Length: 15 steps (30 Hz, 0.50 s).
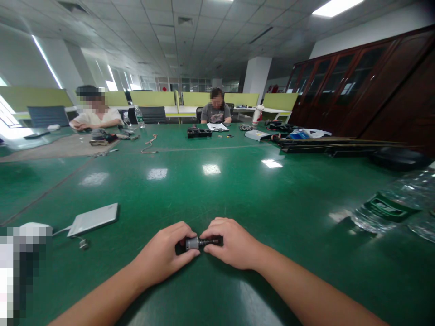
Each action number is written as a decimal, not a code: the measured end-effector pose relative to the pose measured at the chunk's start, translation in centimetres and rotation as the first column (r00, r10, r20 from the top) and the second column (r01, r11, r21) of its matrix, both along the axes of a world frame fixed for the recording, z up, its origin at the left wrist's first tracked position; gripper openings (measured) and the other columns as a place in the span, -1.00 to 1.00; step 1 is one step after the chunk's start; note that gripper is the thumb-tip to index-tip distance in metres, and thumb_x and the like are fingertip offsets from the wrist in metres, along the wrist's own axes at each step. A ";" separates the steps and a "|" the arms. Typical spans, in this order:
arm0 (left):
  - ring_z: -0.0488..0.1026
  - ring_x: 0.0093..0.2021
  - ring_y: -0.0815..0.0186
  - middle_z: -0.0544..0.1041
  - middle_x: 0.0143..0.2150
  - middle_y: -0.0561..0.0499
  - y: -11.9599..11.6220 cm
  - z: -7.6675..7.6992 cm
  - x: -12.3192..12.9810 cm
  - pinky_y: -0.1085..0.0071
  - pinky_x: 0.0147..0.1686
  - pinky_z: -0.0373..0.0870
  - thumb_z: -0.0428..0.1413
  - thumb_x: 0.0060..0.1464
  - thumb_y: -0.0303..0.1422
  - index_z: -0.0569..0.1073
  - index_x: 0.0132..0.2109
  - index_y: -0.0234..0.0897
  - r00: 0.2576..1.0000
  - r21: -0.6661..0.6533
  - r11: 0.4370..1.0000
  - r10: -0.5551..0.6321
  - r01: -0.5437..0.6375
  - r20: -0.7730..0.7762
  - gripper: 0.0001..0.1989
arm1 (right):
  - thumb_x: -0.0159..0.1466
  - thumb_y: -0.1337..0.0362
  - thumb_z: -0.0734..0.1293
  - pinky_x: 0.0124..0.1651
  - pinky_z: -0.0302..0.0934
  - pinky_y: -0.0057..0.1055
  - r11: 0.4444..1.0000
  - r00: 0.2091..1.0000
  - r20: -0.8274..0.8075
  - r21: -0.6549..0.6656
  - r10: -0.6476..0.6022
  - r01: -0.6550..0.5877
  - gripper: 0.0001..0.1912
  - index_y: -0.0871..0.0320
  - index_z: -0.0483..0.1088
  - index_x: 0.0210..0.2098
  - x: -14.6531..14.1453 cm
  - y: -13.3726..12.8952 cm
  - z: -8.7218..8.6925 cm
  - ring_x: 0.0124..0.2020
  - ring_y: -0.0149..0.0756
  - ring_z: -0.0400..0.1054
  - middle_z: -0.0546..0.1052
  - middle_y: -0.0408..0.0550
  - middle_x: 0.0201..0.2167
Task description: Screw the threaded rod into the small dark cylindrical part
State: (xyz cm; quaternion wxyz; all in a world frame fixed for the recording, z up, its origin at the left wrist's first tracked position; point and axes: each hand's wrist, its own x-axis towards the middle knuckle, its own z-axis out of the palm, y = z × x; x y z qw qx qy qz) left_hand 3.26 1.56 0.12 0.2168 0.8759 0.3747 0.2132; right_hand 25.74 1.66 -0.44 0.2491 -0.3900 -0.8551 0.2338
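Note:
A small cylindrical metal part (192,244), grey at its left end with a thinner dark threaded or spring-like shaft on the right, lies level just above or on the green table (190,185). My left hand (166,251) has thumb and fingers closed round the grey end. My right hand (233,242) pinches near the shaft, its thumb and forefinger curled about it. Both hands are close together, fingertips nearly touching at the middle of the part. Whether the part rests on the table cannot be made out.
To the left lies a white flat device (95,219) with a cable. Clear plastic bottles (384,210) lie at the right. Dark rails (312,145), a black part (199,132) and tools (102,136) are farther back, where two people sit.

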 end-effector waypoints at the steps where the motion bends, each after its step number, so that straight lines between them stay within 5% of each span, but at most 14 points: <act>1: 0.44 -0.28 0.28 0.48 -0.26 0.01 0.0 0.0 0.0 0.39 -0.26 0.36 0.17 0.14 -0.36 0.45 -0.14 -0.23 1.000 0.001 1.000 0.000 0.000 -0.002 -0.86 | 0.17 0.33 0.42 -0.14 0.19 -0.39 1.000 1.000 -0.001 0.003 0.004 -0.004 -0.81 0.11 0.56 -0.20 0.0 0.0 0.0 -0.26 -0.31 0.37 0.57 -0.10 -0.34; 15: 0.44 -0.29 0.27 0.48 -0.27 0.02 0.0 -0.1 0.0 0.39 -0.27 0.35 0.18 0.13 -0.35 0.46 -0.14 -0.24 1.000 -0.008 1.000 0.015 -0.015 -0.015 -0.85 | 0.15 0.36 0.43 -0.20 0.19 -0.43 1.000 1.000 0.001 -0.013 -0.014 0.014 -0.85 0.13 0.56 -0.25 0.0 0.0 0.2 -0.29 -0.33 0.36 0.54 -0.12 -0.39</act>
